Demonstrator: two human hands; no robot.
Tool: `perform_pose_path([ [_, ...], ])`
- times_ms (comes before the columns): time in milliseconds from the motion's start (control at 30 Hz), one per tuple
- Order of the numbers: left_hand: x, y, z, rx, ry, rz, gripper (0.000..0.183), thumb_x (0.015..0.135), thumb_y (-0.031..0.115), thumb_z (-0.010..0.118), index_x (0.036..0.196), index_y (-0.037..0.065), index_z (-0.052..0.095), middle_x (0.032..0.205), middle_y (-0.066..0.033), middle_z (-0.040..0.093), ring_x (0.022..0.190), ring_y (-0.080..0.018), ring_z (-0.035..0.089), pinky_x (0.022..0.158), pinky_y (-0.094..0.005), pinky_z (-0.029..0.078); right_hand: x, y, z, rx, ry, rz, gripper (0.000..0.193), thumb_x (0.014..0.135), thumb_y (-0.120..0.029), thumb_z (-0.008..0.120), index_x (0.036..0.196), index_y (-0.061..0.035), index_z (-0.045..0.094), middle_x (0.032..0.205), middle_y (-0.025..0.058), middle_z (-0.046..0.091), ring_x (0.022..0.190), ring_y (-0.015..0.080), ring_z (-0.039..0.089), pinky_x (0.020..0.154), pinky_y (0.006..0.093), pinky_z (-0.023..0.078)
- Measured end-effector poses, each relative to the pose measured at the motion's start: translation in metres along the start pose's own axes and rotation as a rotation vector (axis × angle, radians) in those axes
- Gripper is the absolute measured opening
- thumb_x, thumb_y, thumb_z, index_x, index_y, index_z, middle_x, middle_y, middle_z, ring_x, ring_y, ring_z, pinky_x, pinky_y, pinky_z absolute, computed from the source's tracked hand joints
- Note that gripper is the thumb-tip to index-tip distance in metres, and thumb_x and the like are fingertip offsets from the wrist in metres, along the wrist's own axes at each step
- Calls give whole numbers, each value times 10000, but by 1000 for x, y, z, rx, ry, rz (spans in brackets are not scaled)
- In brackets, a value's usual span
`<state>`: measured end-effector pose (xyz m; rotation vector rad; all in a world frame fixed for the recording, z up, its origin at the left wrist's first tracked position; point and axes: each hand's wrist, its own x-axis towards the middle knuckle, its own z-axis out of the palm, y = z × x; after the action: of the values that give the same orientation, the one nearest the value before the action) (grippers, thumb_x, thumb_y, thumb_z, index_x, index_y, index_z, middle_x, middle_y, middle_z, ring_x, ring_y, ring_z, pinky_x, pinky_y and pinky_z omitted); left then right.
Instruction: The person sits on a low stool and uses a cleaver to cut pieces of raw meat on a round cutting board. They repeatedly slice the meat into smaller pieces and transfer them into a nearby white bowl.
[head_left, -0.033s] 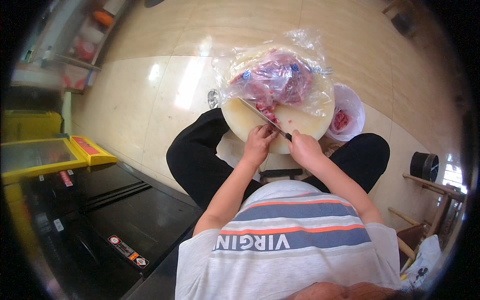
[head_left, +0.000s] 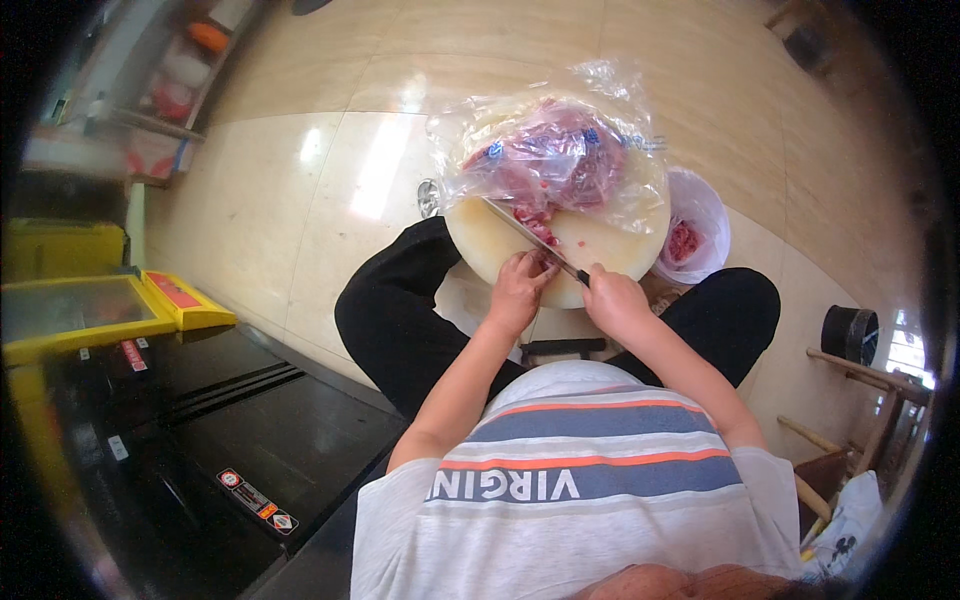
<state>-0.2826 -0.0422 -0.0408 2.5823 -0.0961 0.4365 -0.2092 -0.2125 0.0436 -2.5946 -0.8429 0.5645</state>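
My right hand point(head_left: 614, 298) is closed round the dark handle of a kitchen knife point(head_left: 518, 227). Its long blade slants up and left over a round pale chopping board point(head_left: 610, 240). Just below the blade, my left hand point(head_left: 517, 291) has its fingers bent and pressed on a small piece of red meat point(head_left: 545, 258), partly hidden by the fingers. More red meat scraps point(head_left: 533, 218) lie along the far side of the blade. Behind them a large cut of meat point(head_left: 560, 160) rests on the board under a clear plastic bag point(head_left: 635, 185).
Right of the board stands a white lined bucket point(head_left: 712, 215) with red meat inside. A black appliance point(head_left: 230, 430) and a yellow-framed case point(head_left: 90, 310) are at left. A wooden stool point(head_left: 870, 400) and a black round container point(head_left: 848, 333) stand at right.
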Motion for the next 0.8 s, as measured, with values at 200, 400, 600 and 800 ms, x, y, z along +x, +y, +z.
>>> perform_pose_path([
  [200,-10,-6,8,-87,100,-46,333,723,29,607,994,184,722,1188,-136,564,993,-294,575,836,-382,493,-28,12,-18,-55,-17,74,238,876,-218,557,867,18,536,684,242,627,657,417,637,625,508,510],
  [400,-1,-11,6,-88,197,19,213,710,29,633,913,66,682,969,-84,653,864,-269,617,741,-347,518,-38,0,-18,-7,68,61,219,894,-215,540,847,-1,538,644,230,620,617,414,631,590,511,505],
  [600,0,-12,14,-46,193,78,184,698,47,651,882,60,667,941,-81,660,832,-258,614,725,-355,513,-41,-10,-18,6,2,85,210,888,-200,550,849,6,536,644,234,620,624,417,631,601,507,509],
  [800,3,-12,14,18,261,87,203,676,53,675,878,61,666,935,-78,659,840,-262,611,729,-358,514,-38,-7,-15,8,-55,99,216,890,-188,543,859,26,532,655,241,618,648,424,635,616,508,512],
])
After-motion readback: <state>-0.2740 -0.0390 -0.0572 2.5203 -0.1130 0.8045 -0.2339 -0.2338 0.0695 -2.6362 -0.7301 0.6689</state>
